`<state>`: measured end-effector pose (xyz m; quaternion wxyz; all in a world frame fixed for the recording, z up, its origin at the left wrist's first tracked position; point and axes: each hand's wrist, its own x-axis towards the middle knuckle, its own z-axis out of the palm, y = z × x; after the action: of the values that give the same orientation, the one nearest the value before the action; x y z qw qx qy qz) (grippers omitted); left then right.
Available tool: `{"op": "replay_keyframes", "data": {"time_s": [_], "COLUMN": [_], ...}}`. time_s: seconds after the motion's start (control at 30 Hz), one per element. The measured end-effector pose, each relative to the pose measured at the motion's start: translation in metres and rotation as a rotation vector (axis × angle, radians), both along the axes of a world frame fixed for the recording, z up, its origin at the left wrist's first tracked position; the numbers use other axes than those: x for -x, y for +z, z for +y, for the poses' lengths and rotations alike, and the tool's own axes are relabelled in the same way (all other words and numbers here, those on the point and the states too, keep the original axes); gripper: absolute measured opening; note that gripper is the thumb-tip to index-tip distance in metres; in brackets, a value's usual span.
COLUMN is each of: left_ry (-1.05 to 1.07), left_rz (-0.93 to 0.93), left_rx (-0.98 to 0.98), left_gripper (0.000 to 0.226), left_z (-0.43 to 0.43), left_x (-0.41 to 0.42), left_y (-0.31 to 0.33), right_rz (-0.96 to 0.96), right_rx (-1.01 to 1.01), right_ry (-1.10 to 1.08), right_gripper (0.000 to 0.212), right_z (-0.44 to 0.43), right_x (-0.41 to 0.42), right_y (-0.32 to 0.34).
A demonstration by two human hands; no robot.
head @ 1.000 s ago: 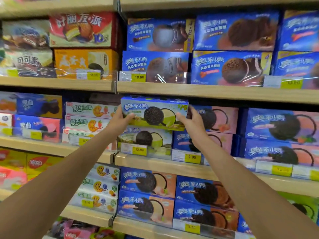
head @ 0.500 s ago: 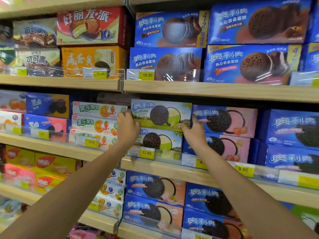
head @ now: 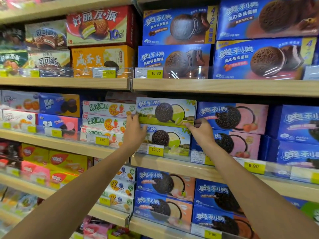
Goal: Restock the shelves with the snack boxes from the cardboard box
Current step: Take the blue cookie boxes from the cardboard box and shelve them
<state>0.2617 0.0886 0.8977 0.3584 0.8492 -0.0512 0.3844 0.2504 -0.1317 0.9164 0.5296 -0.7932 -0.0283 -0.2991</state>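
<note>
A green-and-blue snack box (head: 165, 112) with a dark cookie picture lies on the middle shelf (head: 174, 162), stacked on a matching box (head: 170, 138). My left hand (head: 134, 131) holds its lower left corner, with fingers curled at the edge. At the lower right corner, my right hand (head: 202, 129) pinches the box with its fingertips. Both arms reach up from below. The cardboard box is out of view.
Pink cookie boxes (head: 233, 118) stand tight against the right of the green stack, and white fruit-biscuit boxes (head: 107, 109) stand to its left. The upper shelf board (head: 207, 87) hangs just over the top box. Clear rails with yellow price tags (head: 155, 150) run along the shelf fronts.
The green box has gone from held out in front of the shelf to lying on the lower matching box. My hands slid from its sides down to its lower corners.
</note>
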Motion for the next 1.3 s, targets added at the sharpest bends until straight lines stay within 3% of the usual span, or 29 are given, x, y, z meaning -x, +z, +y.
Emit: {"op": "replay_keyframes", "data": {"time_s": [0.13,0.33,0.5,0.63,0.87,1.07,1.3], "left_ry": [-0.061,-0.204,-0.335,-0.345,-0.417,-0.458,-0.441], "left_rz": [0.071,0.194,0.25,0.273,0.214,0.242,0.457], "left_rx": [0.079,0.095,0.231,0.249,0.355,0.537,0.466], "left_gripper": [0.06,0.064,0.065,0.063,0.04,0.01,0.02], "left_z": [0.003,0.015,0.016,0.009,-0.001,0.0,0.016], "left_x": [0.004,0.011,0.028,0.039,0.064,0.091,0.147], "left_y": [0.002,0.009,0.008,0.0,-0.018,-0.061,-0.18], "right_rz": [0.035,0.014,0.012,0.017,-0.103,0.03,0.372], "right_rx": [-0.002,-0.014,-0.048,-0.043,-0.049,-0.01,0.02], "right_ry": [0.075,0.026,-0.032,-0.05,0.113,0.304,0.499], "right_gripper": [0.037,0.033,0.028,0.028,0.017,0.017,0.019], "right_z": [-0.003,0.003,0.01,0.014,0.036,0.065,0.081], "right_x": [0.007,0.009,0.017,0.027,0.066,0.105,0.148], "right_y": [0.001,0.001,0.0,-0.003,-0.022,-0.064,-0.178]}}
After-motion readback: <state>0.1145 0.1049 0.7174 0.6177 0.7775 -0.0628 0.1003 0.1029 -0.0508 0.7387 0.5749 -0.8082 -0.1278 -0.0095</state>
